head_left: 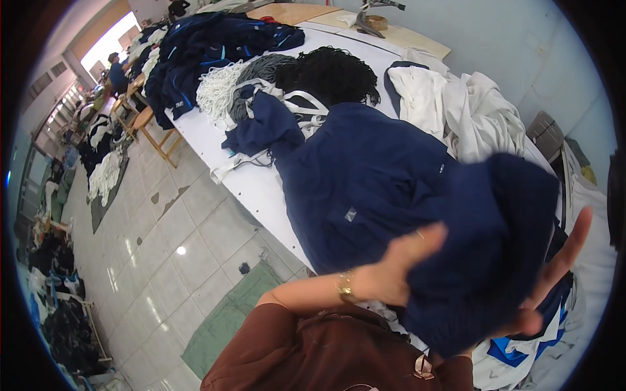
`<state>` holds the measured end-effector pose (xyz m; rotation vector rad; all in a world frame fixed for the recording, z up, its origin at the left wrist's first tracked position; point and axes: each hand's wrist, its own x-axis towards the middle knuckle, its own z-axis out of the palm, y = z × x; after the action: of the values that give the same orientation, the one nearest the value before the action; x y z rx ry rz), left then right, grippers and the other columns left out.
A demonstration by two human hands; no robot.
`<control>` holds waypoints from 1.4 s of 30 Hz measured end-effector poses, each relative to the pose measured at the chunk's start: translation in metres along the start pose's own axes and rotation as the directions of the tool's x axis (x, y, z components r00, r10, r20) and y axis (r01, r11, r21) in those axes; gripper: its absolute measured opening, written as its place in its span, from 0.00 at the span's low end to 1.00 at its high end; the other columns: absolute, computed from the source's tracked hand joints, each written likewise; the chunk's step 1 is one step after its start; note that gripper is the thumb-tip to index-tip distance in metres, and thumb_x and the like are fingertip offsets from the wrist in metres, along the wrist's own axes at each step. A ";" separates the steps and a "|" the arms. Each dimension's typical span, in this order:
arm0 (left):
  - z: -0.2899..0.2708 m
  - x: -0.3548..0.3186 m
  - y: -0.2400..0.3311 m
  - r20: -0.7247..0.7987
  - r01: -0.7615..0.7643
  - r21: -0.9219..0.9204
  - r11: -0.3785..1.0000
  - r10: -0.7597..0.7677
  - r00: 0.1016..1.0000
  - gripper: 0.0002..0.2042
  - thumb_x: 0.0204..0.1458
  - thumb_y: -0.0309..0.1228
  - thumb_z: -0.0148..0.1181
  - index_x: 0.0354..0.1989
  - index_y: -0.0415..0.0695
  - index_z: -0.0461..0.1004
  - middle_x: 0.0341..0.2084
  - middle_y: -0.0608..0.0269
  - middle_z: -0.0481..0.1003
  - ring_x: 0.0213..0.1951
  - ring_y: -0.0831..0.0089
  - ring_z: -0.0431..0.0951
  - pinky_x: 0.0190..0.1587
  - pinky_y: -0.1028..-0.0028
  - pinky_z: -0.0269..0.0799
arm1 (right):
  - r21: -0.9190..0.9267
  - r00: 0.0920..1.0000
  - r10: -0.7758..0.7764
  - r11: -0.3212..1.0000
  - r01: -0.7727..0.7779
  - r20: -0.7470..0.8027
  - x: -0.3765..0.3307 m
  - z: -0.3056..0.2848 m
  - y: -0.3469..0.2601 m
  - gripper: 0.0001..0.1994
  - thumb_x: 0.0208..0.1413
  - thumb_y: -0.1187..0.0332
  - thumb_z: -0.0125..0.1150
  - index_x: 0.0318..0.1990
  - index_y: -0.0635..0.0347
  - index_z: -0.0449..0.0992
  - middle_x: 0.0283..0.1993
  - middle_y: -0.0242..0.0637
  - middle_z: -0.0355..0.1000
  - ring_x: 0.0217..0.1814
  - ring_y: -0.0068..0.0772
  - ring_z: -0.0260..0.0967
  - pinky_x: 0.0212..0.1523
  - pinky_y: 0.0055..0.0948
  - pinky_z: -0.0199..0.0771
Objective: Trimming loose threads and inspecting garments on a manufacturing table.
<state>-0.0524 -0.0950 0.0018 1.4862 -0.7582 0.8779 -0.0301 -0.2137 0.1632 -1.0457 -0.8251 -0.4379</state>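
Note:
A dark navy garment, blurred by motion, is lifted between my two hands near the table's front edge. My left hand, with a gold bracelet at its wrist, holds its left side; the thumb sticks up and the other fingers are hidden behind the cloth. At the right edge, my right hand has one finger stretched upward while its lower fingers hold the cloth; part of this hand is covered. Beneath and beyond lies a spread navy garment with a small pale emblem.
On the white table lie bundles of white cord, grey cord and black cord. White cloth is heaped at right, navy garments at far left. A wooden stool and green cloth are on the floor.

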 end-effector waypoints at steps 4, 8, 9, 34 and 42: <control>-0.037 0.034 0.015 -0.186 -0.059 0.427 0.902 0.152 0.971 0.41 0.41 0.41 0.67 0.59 0.31 0.54 0.58 0.41 0.59 0.60 0.49 0.59 0.61 0.58 0.51 | -0.312 0.997 -0.079 0.947 0.071 -0.013 0.003 -0.036 0.009 0.41 0.56 0.53 0.54 0.67 0.65 0.38 0.60 0.63 0.55 0.58 0.49 0.61 0.54 0.39 0.65; -0.267 0.099 0.000 -0.203 0.047 0.929 0.368 0.399 0.894 0.31 0.42 0.35 0.67 0.51 0.31 0.62 0.52 0.42 0.65 0.53 0.54 0.65 0.57 0.59 0.58 | -0.554 0.982 0.053 0.819 -0.148 -0.182 -0.036 -0.072 0.024 0.32 0.59 0.64 0.49 0.66 0.66 0.44 0.58 0.59 0.59 0.48 0.42 0.69 0.43 0.28 0.70; -0.415 0.129 0.003 -0.172 0.101 0.979 0.174 0.461 0.871 0.29 0.42 0.34 0.67 0.49 0.31 0.64 0.51 0.43 0.66 0.52 0.55 0.67 0.56 0.59 0.59 | -0.577 0.972 0.102 0.790 -0.209 -0.213 -0.043 -0.069 0.024 0.30 0.59 0.69 0.48 0.66 0.67 0.45 0.57 0.57 0.60 0.46 0.39 0.70 0.40 0.24 0.71; -0.083 0.053 -0.056 0.696 0.676 0.488 0.552 -0.714 0.080 0.30 0.50 0.42 0.61 0.61 0.46 0.61 0.51 0.50 0.70 0.46 0.59 0.75 0.46 0.67 0.71 | -0.734 0.764 0.121 0.219 -0.643 -0.633 -0.152 -0.269 0.182 0.11 0.41 0.73 0.50 0.32 0.71 0.71 0.31 0.59 0.71 0.36 0.55 0.71 0.40 0.40 0.69; -0.088 0.030 -0.019 0.492 0.890 0.212 0.403 -0.831 0.259 0.25 0.58 0.37 0.51 0.62 0.40 0.57 0.55 0.50 0.66 0.52 0.61 0.71 0.52 0.68 0.66 | -0.637 0.999 -0.027 0.770 0.047 0.042 0.029 -0.128 0.056 0.15 0.42 0.83 0.49 0.38 0.66 0.77 0.32 0.35 0.75 0.37 0.27 0.72 0.41 0.21 0.70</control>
<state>-0.0291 -0.0045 0.0205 1.7346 -0.2125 -0.4917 0.0748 -0.3000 0.1215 -1.6762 -0.7345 -0.7728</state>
